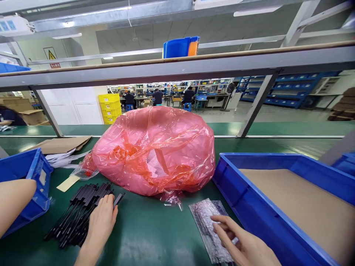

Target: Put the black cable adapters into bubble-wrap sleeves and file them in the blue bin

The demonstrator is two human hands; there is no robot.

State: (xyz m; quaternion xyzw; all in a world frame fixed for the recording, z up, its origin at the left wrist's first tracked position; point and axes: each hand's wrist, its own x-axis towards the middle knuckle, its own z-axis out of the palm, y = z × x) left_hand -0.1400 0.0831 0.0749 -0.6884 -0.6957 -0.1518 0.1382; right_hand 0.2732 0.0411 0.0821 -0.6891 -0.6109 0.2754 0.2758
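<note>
Right hand (244, 241) half-curled over bubble-wrap pouch (203, 220)

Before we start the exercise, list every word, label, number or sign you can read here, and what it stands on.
No words or numbers are clearly legible.
Background, upper left: yellow warning triangle, symbol too small.
Red sign below it: white characters, too blurred to quote.
Yellow bins: white labels, too small.
Left blue bin: pale label, unreadable.
Black parts: no lettering discernible.

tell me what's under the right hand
Bubble wrap lies below the right hand, on the green table. The hand covers part of it, and the table beneath the wrap cannot be seen.
</note>
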